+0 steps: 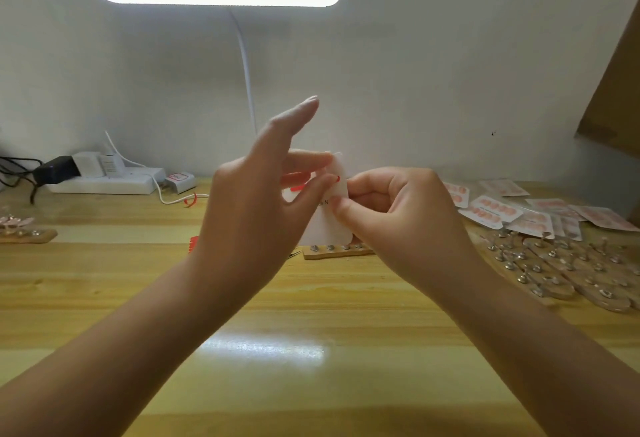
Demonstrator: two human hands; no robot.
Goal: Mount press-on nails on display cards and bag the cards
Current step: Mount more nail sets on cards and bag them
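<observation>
Nearest the camera, the bare wooden bench (311,350) runs under both forearms. Above it, held in the air at mid-frame, is a white display card (330,225), upright with its long axis roughly vertical and its face turned away from the camera toward the hands' far side. The left hand (256,201) steadies it between thumb and lower fingers, index finger stretched up and free; the right hand (391,208) has its fingers curled, pinching at the card's right edge near a red press-on nail (337,179). The card looks thin, light and easily bent, so edges are the safest grip; the nails seem small, glossy and prone to slipping. Beyond lie a wooden nail stand (337,251), bagged cards (533,215) to the right, and a power strip (104,182) against the wall.
</observation>
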